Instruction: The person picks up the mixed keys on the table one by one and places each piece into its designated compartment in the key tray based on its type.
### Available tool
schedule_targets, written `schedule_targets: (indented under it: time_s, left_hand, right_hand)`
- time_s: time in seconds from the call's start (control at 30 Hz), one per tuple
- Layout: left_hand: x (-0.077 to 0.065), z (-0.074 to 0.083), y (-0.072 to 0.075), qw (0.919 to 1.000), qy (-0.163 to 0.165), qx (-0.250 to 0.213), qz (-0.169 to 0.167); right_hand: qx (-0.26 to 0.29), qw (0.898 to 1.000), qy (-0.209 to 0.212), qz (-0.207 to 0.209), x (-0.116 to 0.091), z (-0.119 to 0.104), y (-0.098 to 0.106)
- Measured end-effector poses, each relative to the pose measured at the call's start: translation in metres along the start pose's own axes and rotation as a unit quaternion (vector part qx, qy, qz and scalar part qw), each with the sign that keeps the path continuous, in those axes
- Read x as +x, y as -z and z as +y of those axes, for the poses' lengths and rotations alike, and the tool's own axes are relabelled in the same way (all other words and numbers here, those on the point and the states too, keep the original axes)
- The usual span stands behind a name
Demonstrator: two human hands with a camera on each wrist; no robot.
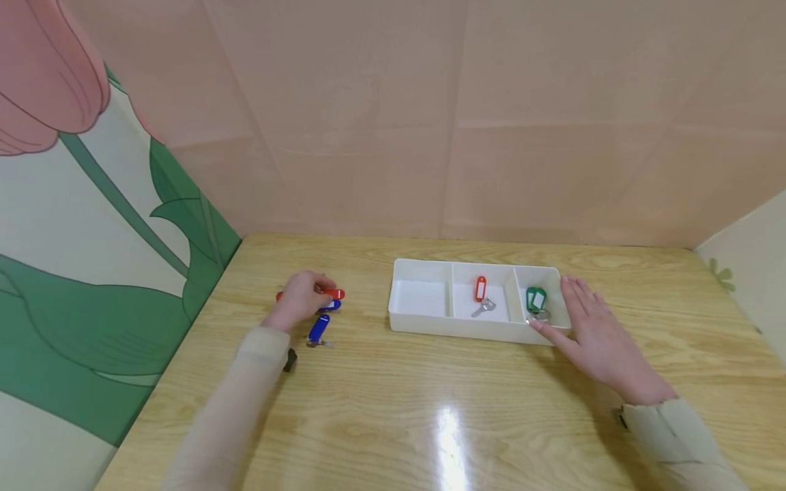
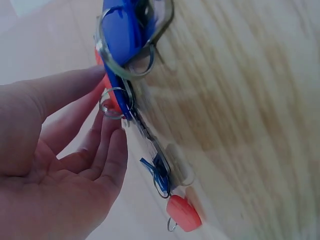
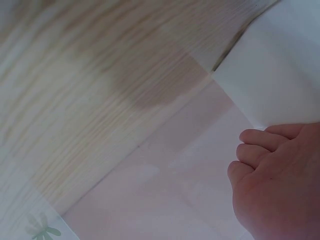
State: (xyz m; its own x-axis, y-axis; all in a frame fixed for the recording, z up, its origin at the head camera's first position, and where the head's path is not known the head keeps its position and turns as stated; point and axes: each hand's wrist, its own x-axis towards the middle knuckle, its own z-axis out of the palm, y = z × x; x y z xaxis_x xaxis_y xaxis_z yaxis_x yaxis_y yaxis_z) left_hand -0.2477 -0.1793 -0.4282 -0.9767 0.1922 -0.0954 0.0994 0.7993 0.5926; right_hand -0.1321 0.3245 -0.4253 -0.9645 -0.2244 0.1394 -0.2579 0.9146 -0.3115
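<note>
At the left of the table, my left hand pinches a red key tag between thumb and fingers. Just beneath it lies a blue key tag, and another blue key tag with a key lies nearer me. The left wrist view shows a further red tag past the fingers. My right hand rests with straight fingers against the right end of a white three-part tray. A red key tag with its key is in the middle compartment; green key tags lie in the right one.
A small black object sits by the left sleeve. The wooden table meets a pink-covered wall behind the tray. A wall with a painted flower borders the left side.
</note>
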Motion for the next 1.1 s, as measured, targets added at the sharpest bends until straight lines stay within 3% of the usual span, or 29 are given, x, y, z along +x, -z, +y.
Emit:
schedule_targets:
  time_s: [0.27,0.63,0.9,1.1]
  left_hand:
    - [-0.001,0.002,-0.003,0.9995,-0.016,0.027,0.000]
    - [-0.001,0.006,-0.001,0.9999,-0.001,0.006,-0.011]
    - [-0.001,0.008,-0.003,0.9998,-0.010,-0.004,0.018]
    - [-0.002,0.010,-0.003,0.9981,-0.037,-0.004,0.048]
  right_hand:
    - [0.000,1.000,0.008,0.002,-0.001,0.000,-0.001]
    - [0.002,1.000,0.006,0.003,0.000,0.000,-0.001]
    - [0.000,1.000,0.004,0.002,0.001,0.001,-0.001]
    - [-0.001,1.000,0.003,0.000,0.001,0.002,-0.002]
